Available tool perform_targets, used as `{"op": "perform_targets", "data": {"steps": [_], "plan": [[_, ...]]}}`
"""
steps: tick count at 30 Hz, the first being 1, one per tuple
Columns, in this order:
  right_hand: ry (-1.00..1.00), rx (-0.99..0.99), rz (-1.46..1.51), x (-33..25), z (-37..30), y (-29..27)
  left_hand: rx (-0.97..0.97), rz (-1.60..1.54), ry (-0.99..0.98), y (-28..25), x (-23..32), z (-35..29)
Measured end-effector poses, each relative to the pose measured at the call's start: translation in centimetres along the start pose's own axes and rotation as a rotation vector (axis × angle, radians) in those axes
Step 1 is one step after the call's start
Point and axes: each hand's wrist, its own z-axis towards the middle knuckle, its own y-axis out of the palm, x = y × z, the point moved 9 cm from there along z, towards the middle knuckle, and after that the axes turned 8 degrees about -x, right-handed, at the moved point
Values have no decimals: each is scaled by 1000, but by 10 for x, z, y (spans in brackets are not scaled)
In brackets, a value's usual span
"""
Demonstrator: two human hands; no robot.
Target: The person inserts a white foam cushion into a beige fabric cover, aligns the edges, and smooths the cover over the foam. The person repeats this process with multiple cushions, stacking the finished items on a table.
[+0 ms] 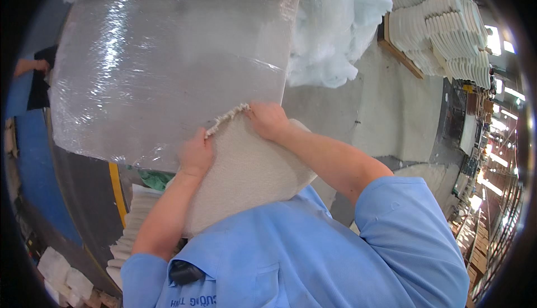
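A beige mat, thick and with a fluffy edge, hangs between my two hands and drapes against my blue shirt. My left hand, slightly blurred, is closed on the left end of that edge. Farther right and a little higher, my right hand grips the same edge with its fingers wrapped over it. Just beyond both hands lies a wide flat surface covered in clear plastic film. The underside of the mat is hidden.
Bundled translucent plastic sits beyond my right hand. Stacked white mats rest on a wooden pallet at far right. Another pile of mats stands by my left forearm. Another person's hand shows at the left.
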Motion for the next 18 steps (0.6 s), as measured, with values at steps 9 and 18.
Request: {"op": "perform_targets", "data": {"steps": [9,18], "plan": [[-158,100,15,-6,6,-14,20,56,17,-6,-2,8],[-16,-444,-179,18,-9,-22,-342,-2,-62,-19,-35,-39]]}}
